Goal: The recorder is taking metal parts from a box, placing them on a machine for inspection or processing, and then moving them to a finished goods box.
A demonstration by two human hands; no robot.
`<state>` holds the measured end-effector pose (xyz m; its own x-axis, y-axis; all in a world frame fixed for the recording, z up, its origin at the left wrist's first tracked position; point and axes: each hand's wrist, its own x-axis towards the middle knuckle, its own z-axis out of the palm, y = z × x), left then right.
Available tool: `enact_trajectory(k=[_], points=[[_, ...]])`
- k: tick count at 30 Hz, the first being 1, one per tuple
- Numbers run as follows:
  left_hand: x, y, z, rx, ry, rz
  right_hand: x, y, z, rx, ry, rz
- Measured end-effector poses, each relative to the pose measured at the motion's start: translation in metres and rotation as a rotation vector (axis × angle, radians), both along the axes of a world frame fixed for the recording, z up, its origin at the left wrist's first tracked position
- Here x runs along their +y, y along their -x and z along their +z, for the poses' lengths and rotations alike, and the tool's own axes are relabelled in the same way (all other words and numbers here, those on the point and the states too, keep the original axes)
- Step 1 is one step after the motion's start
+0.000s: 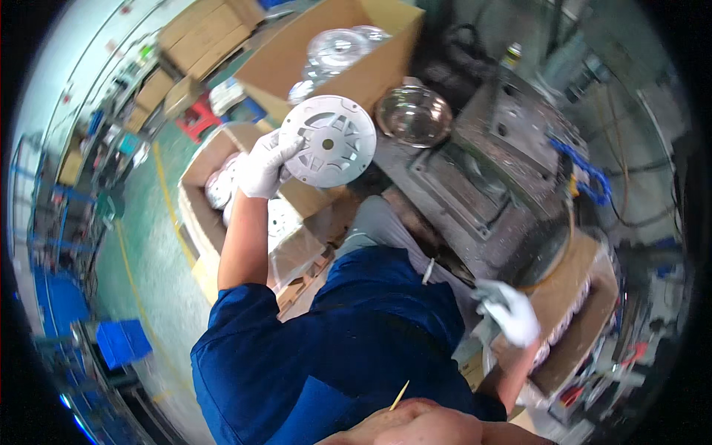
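Observation:
My left hand (265, 162), in a white glove, is closed on the rim of a round white metal disc (343, 145). The disc has cut-out vents and a small centre hole; it is raised with its face toward me, above an open carton. My right hand (513, 317), also gloved, is low at the right beside my thigh, near the machine's front edge. Its greyish fingertips are smeared by motion, so whether they hold anything is unclear. Ahead of me, a shiny metal bowl (414, 116) rests at the far edge of the machine bed.
Left of me, an open carton (199, 167) contains several white discs. A larger carton (397, 55) behind holds shiny bowls. The steel press bed with its die (463, 189) stands ahead right, with a blue hose (582, 167). Another carton (604, 285) sits at the right.

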<state>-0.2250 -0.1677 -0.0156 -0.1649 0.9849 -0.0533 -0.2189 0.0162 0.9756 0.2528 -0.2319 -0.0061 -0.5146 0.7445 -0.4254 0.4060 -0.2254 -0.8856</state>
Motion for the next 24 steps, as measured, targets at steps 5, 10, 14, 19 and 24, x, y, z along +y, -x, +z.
enact_trajectory(k=[5, 10, 14, 19, 24], points=[[0.039, -0.073, 0.016, -0.114, -0.014, -0.299, 0.010, 0.032, -0.039, 0.700, 0.204, -0.125], [0.049, -0.146, 0.035, 0.037, 0.019, -0.731, 0.028, 0.075, -0.079, 0.974, 0.828, -0.315], [0.047, -0.184, 0.049, 0.659, -0.406, -1.137, 0.030, 0.073, -0.081, 1.565, 0.870, -0.327], [0.048, -0.178, 0.029, 0.544, -0.304, -0.921, 0.026, 0.057, -0.031, 1.034, -0.047, -0.938], [0.040, -0.228, 0.009, 0.322, -0.202, -0.656, 0.041, 0.070, -0.033, 0.897, -0.407, -0.957]])
